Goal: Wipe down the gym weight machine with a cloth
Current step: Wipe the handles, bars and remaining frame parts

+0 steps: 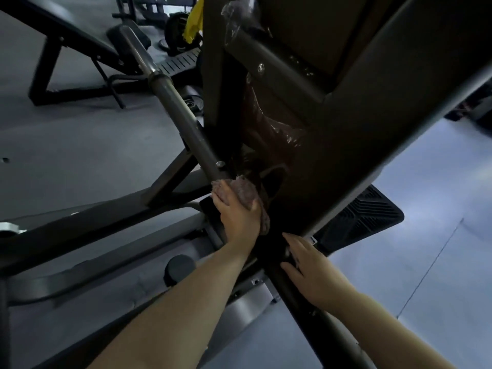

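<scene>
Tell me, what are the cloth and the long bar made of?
Cloth: looks like soft, fuzzy fabric, maybe microfibre; its pinkish surface is nubbly and bunches under the left hand.
Bar: probably metal, dull grey with a faint sheen; it has a raised collar and a bolt near the bottom end.

Yellow rag [192, 21] beside weight plates [177, 30]; bench [80, 46] left.

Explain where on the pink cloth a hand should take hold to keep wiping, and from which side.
Grip the cloth over its bunched middle from the near side, as the left hand does: it lies against the machine's frame, so only the outer face is free.
</scene>
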Tool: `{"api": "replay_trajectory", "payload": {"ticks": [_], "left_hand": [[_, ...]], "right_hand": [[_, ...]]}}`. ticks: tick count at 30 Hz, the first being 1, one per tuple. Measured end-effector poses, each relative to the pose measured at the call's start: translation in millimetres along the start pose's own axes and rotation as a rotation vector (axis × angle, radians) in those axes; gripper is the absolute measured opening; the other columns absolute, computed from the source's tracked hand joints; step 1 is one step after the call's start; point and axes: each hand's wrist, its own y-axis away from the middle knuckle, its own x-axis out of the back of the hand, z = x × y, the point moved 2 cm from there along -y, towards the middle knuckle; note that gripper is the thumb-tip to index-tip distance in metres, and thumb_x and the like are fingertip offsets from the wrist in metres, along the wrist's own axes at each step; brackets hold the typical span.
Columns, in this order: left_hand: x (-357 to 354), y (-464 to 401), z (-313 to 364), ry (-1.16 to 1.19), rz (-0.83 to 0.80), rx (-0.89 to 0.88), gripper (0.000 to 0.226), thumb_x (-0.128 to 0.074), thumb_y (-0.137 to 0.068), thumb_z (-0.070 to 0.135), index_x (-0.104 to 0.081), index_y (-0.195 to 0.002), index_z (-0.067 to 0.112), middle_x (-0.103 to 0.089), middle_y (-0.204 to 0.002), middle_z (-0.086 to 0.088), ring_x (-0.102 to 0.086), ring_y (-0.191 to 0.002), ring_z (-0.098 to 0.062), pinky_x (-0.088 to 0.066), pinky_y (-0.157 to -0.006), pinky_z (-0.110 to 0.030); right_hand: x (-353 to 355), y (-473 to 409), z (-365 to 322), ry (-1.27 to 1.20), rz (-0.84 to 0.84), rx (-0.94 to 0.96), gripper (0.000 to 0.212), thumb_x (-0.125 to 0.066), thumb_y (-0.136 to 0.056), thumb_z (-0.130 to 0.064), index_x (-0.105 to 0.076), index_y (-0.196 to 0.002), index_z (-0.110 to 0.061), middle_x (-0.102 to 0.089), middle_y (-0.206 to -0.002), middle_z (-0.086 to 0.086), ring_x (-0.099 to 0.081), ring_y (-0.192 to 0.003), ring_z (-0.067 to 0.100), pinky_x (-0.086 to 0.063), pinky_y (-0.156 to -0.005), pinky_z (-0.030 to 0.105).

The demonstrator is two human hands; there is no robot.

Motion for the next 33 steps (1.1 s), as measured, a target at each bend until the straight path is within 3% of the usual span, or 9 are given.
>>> {"api": "replay_trajectory", "payload": {"ticks": [8,11,15,20,24,30,33], "left_hand": [[-28.7,94.4,-17.5,-0.216,-0.018,-0.157,0.081,-0.057,-0.092,0.035,-0.006,-0.152,0.018,0.023,-0.154,-0.018,0.004,-0.144,-0.034,-0.010,-0.117,-0.038],[-38.9,129.8,-23.5,-0.148,-0.018,-0.159,0.081,-0.058,-0.092,0.033,-0.004,-0.152,0.018,0.024,-0.154,-0.016,0.007,-0.145,-0.030,-0.005,-0.115,-0.028],[-49.0,171.6,-32.6,-0.051,-0.056,-0.162,0.087,-0.060,-0.091,0.032,0.001,-0.151,0.020,0.023,-0.154,-0.015,0.004,-0.146,-0.028,-0.009,-0.110,-0.022],[-48.1,162.4,-24.7,-0.112,-0.056,-0.060,0.085,-0.056,-0.093,0.032,0.003,-0.152,0.020,0.017,-0.156,-0.015,-0.008,-0.144,-0.033,-0.020,-0.113,-0.033],[-42.0,139.8,-13.7,-0.135,0.010,-0.014,0.082,-0.056,-0.093,0.033,-0.001,-0.152,0.017,0.011,-0.157,-0.015,-0.016,-0.143,-0.034,-0.020,-0.113,-0.033],[-48.8,158.6,-17.4,-0.078,0.041,0.028,0.084,-0.055,-0.093,0.032,0.003,-0.152,0.017,0.007,-0.156,-0.016,-0.021,-0.141,-0.033,-0.023,-0.112,-0.035],[-56.4,189.4,-26.9,-0.078,-0.004,0.025,0.085,-0.055,-0.094,0.029,0.007,-0.151,0.015,0.007,-0.156,-0.017,-0.021,-0.141,-0.032,-0.024,-0.111,-0.033]], "right_hand": [[2.0,46.2,33.2,0.044,-0.140,-0.007,0.078,-0.047,-0.096,-0.044,0.001,-0.153,-0.023,-0.011,-0.159,-0.006,-0.023,-0.142,0.015,-0.025,-0.113,0.028],[5.7,63.2,41.5,0.030,-0.156,0.011,0.081,-0.052,-0.093,-0.047,-0.001,-0.153,-0.026,-0.014,-0.158,-0.008,-0.023,-0.142,0.012,-0.025,-0.111,0.025],[5.8,84.4,57.0,0.030,-0.204,0.017,0.087,-0.059,-0.088,-0.049,-0.002,-0.152,-0.031,-0.020,-0.156,-0.008,-0.031,-0.138,0.012,-0.034,-0.108,0.027],[1.2,102.1,76.4,-0.006,-0.216,-0.009,0.088,-0.057,-0.088,-0.052,-0.001,-0.153,-0.029,-0.017,-0.158,-0.008,-0.027,-0.140,0.013,-0.028,-0.110,0.027],[-6.9,116.4,82.9,-0.060,-0.195,0.001,0.084,-0.057,-0.090,-0.048,-0.003,-0.153,-0.029,-0.017,-0.157,-0.010,-0.028,-0.139,0.012,-0.028,-0.110,0.029],[-25.1,151.4,97.0,-0.093,-0.166,0.012,0.075,-0.057,-0.092,-0.040,-0.011,-0.151,-0.030,-0.032,-0.151,-0.009,-0.039,-0.132,0.011,-0.035,-0.107,0.028],[-33.9,167.9,111.3,-0.116,-0.165,-0.034,0.078,-0.055,-0.091,-0.046,-0.007,-0.151,-0.034,-0.036,-0.149,-0.007,-0.044,-0.129,0.013,-0.039,-0.106,0.032]]}}
